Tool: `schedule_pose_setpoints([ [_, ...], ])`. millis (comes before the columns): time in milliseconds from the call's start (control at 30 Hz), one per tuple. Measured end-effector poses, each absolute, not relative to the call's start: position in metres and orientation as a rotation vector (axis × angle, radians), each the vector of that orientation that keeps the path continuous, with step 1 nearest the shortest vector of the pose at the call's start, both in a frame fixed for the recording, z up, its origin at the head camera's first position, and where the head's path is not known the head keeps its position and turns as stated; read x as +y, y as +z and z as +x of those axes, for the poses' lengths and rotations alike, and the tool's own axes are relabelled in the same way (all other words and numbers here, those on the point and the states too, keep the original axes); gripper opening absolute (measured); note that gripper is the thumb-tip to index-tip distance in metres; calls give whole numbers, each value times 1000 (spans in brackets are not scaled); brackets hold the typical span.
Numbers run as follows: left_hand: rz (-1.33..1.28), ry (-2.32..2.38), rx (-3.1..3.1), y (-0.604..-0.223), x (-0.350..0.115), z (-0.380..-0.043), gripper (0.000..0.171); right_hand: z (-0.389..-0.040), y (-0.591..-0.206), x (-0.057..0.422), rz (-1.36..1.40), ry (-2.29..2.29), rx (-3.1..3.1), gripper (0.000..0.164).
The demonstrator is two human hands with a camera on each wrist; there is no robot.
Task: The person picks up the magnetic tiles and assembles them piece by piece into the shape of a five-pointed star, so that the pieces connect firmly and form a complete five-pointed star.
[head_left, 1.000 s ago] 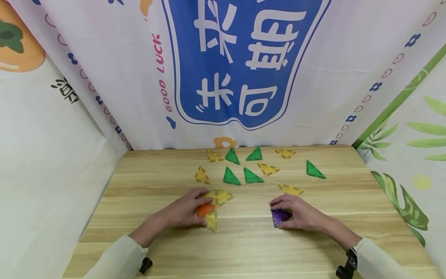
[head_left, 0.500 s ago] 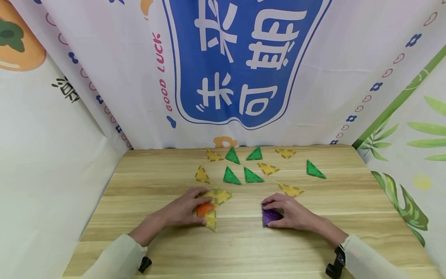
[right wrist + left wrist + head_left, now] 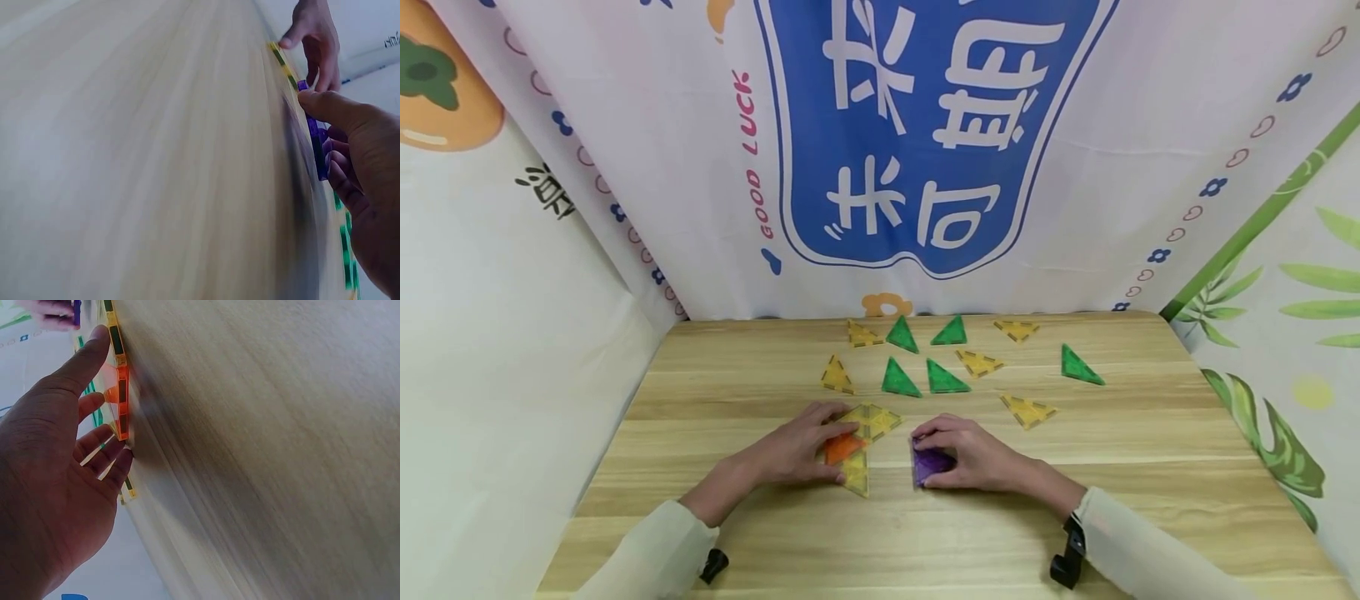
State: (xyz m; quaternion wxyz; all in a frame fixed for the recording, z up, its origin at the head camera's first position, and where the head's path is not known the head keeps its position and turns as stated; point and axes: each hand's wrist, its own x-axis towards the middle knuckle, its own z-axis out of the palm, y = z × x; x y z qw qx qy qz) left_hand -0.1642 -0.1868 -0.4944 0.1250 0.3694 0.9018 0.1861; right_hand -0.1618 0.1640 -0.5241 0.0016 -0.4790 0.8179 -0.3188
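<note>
On the wooden table, my left hand (image 3: 797,448) rests over a flat group of magnetic tiles, its fingers loosely bent. An orange tile (image 3: 844,448) lies partly under the fingers. Yellow tiles (image 3: 882,422) adjoin it at the far side, and another yellow tile (image 3: 857,477) sits nearer, touched by the thumb. My right hand (image 3: 973,457) pinches a purple triangular tile (image 3: 923,468) between thumb and fingers, just right of that group and apart from it in the head view. The right wrist view shows the purple tile's edge (image 3: 317,147) slightly above the tabletop.
Several green triangular tiles (image 3: 900,379) and loose yellow triangular tiles (image 3: 1028,411) lie farther back, one green tile (image 3: 1081,365) off to the right. A printed curtain (image 3: 715,167) hangs along the table's (image 3: 722,358) back edge.
My right hand has moved left with the purple tile, from well right of the tile group to close beside it. The left hand and its tiles have stayed in place.
</note>
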Motion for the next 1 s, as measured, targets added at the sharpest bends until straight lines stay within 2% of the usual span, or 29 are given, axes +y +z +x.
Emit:
schedule_pose_setpoints([
  [633,1094,559,2621,-495,-190,-165,75,-161,-522,98,-1570,-914,2524,45],
  [1000,1101,555,2609,-494,-191,-165,75,-161,-523,101,-1548,-887,2584,42],
])
